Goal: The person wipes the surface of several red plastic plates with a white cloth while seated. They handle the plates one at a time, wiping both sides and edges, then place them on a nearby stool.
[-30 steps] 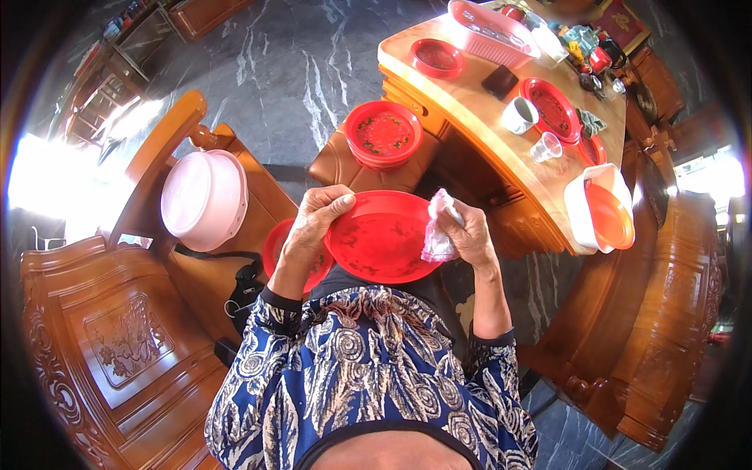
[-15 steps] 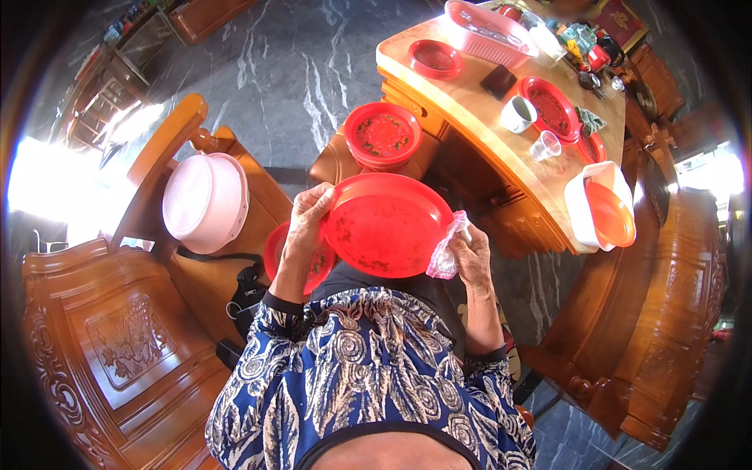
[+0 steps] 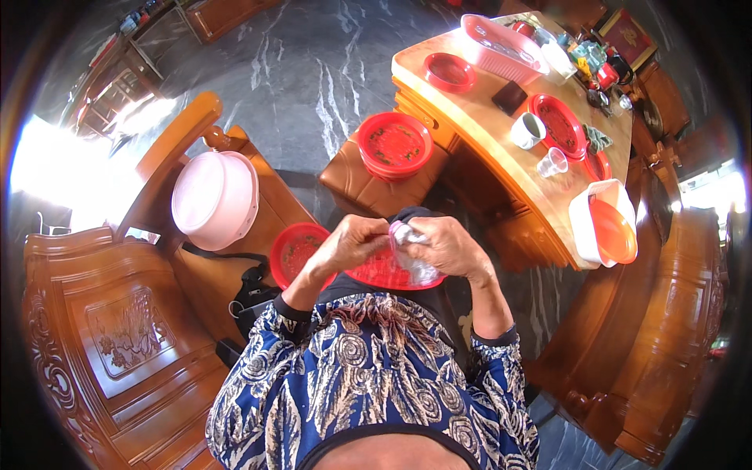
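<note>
A shallow red plate [image 3: 377, 274] rests over my lap, its far part hidden behind my hands. The closed fingers of my left hand [image 3: 356, 241] grip it at the far rim, close against the pink edge of a crumpled white cloth [image 3: 421, 270]. My right hand [image 3: 450, 247] is closed on that cloth and presses it to the plate, knuckles up. Both hands nearly meet. Left of the plate lies another red plate [image 3: 294, 252] with a floral pattern, partly covered by my left forearm.
Stacked red plates [image 3: 395, 146] sit on a brown stool [image 3: 345, 176] ahead. A pink tub [image 3: 215, 200] stands on the wooden bench at left. The table [image 3: 501, 145] at right carries a pink basket [image 3: 501, 55], red plates, a white cup [image 3: 528, 131] and a white basket [image 3: 583, 223].
My hands have come together over the plate's far side; before, they held it at opposite sides. The cloth has moved left with my right hand. The plate's face is now mostly covered.
</note>
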The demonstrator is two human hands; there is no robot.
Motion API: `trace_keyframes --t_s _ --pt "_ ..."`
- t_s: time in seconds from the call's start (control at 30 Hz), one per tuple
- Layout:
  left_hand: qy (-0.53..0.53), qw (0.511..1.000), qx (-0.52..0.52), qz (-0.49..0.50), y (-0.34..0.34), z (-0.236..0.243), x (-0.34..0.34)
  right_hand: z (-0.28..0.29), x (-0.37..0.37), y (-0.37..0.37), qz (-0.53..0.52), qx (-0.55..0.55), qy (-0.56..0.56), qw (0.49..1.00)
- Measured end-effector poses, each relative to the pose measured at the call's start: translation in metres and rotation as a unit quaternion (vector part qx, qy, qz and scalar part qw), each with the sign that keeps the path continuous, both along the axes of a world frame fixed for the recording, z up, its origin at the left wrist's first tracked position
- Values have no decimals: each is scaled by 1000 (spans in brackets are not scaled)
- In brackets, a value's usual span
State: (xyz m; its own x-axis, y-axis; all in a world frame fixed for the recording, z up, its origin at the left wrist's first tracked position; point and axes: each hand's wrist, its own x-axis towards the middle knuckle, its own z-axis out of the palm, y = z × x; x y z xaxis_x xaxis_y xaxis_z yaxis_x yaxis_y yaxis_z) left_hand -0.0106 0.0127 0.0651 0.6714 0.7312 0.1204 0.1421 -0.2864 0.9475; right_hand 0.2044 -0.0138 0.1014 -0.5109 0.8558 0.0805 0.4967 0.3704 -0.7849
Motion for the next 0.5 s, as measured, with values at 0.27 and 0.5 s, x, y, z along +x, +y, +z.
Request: trace_keyframes --t_s 0.27,0.5 --pt "-112 982 -107 105 -6 13 -18 8 -4 3 -48 -59 71 995" --pt "-323 908 -207 168 7 -6 -44 -22 22 -7 -98 -181 357 911"
